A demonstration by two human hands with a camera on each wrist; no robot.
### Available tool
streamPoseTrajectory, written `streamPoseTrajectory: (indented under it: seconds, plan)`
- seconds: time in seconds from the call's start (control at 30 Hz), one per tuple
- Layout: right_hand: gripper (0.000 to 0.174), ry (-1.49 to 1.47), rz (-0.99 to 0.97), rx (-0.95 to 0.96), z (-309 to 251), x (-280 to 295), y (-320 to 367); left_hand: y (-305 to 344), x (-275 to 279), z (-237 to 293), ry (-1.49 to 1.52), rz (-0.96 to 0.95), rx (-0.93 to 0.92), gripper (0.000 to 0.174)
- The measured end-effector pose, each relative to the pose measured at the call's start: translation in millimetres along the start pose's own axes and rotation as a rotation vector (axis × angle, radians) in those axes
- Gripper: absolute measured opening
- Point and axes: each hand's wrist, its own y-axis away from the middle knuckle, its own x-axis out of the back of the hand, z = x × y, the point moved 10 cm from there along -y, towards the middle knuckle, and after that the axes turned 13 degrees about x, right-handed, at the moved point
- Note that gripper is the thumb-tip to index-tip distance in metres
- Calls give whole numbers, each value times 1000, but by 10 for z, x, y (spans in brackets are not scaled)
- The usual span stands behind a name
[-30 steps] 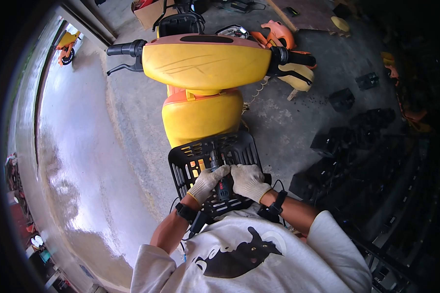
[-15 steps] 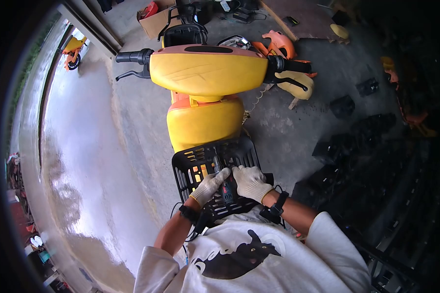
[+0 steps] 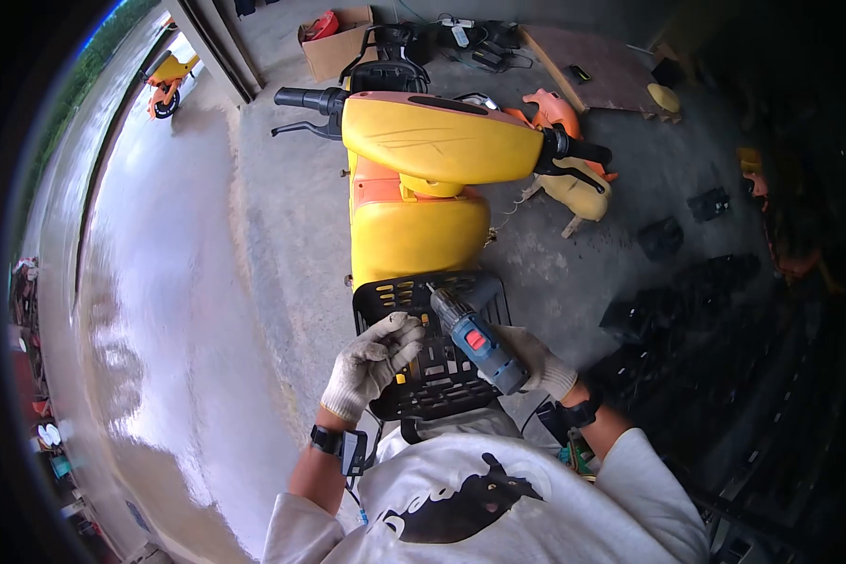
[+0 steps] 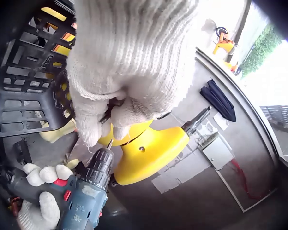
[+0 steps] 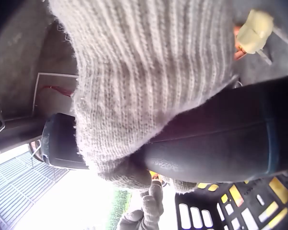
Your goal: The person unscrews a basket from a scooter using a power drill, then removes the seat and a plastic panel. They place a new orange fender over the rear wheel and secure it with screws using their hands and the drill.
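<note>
In my right hand [image 3: 534, 362] is a blue cordless drill [image 3: 484, 346] with a red switch, gripped by the handle. Its black chuck [image 4: 100, 165] and thin bit slant up and left over a black slatted basket [image 3: 432, 404]. Left of the drill, my left hand [image 3: 368, 365] has its fingers bent, the tips close to the bit [image 4: 110, 143] in the left wrist view. I cannot tell whether a small piece is between those fingertips. Both hands wear white knitted gloves. In the right wrist view, the drill's dark body [image 5: 216, 139] hides most of the fingers.
Beyond the basket stand the scooter's yellow front panel [image 3: 418, 235] and yellow handlebar cover [image 3: 442, 139], with black grips and levers to each side. Orange and cream body parts [image 3: 578, 195] lie on the floor at right. Dark boxes [image 3: 634, 320] line the right side; a cardboard box [image 3: 334, 52] is behind.
The hands were together over the drill in the basket. Now the right hand has raised and tilted the drill, and the left has moved away leftward. The scooter has shifted right in view.
</note>
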Motion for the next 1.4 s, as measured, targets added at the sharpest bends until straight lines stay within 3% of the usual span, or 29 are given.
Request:
streamPoseTrajectory:
  seconds: [0.07,0.1,0.2,0.27,0.37,0.47,0.5,0.57,0.6,0.7,0.77,0.83,0.9,0.93,1.0,1.07,1.13,1.27,1.33,1.4]
  plan:
    - [37,-304,38,-141,-129,-96,-38,134,-47,54,-34,18,-56,57]
    - [28,96,12,101,-600,-81,-154,202,-55,83,-46,-6,-87,52]
    - [26,24,-34,72,-770,-285,-160,425,66,171,-182,35,-177,45]
    - [32,148,-53,200,-912,-450,-148,602,88,235,-230,81,-234,39]
    - [49,359,-91,173,-928,-691,-73,735,202,311,-252,69,-273,37]
    - [46,455,29,293,-1049,-797,-45,793,422,282,-207,101,-220,36]
    - [42,540,50,265,-1006,-764,-12,857,394,270,-199,104,-218,37]
    - [46,211,216,60,-567,-515,27,934,408,224,-165,95,-200,38]
    - [45,618,169,302,-934,-504,-48,963,414,192,-151,90,-189,38]
    - [43,1109,193,423,-1081,-242,-157,1005,471,128,-205,22,-194,37]
    - [44,1012,211,373,-1076,-81,-217,1074,443,134,-260,11,-209,37]
    - [51,-79,218,120,-653,74,-271,1141,389,146,-317,22,-239,36]
    - [60,-1196,196,-275,-370,-332,-113,1069,596,138,-281,-7,-254,33]
    - [62,-1206,115,-325,-442,-458,-68,1070,659,195,-272,-23,-275,32]
    - [64,-1291,-122,-415,-680,-769,13,1133,746,241,-275,143,-319,28]
    - [57,-1228,-179,-549,-666,-1020,147,1129,851,224,-269,240,-331,28]
    - [61,-1272,-202,-646,-557,-1190,314,1144,817,194,-284,258,-300,40]
    - [79,-1193,-34,-645,-481,-1370,366,1292,537,256,-355,160,-395,46]
    - [77,-1353,-14,-710,-469,-1480,439,1509,273,295,-408,73,-431,48]
    - [74,-1474,-79,-767,-388,-1553,596,1602,285,347,-488,107,-440,51]
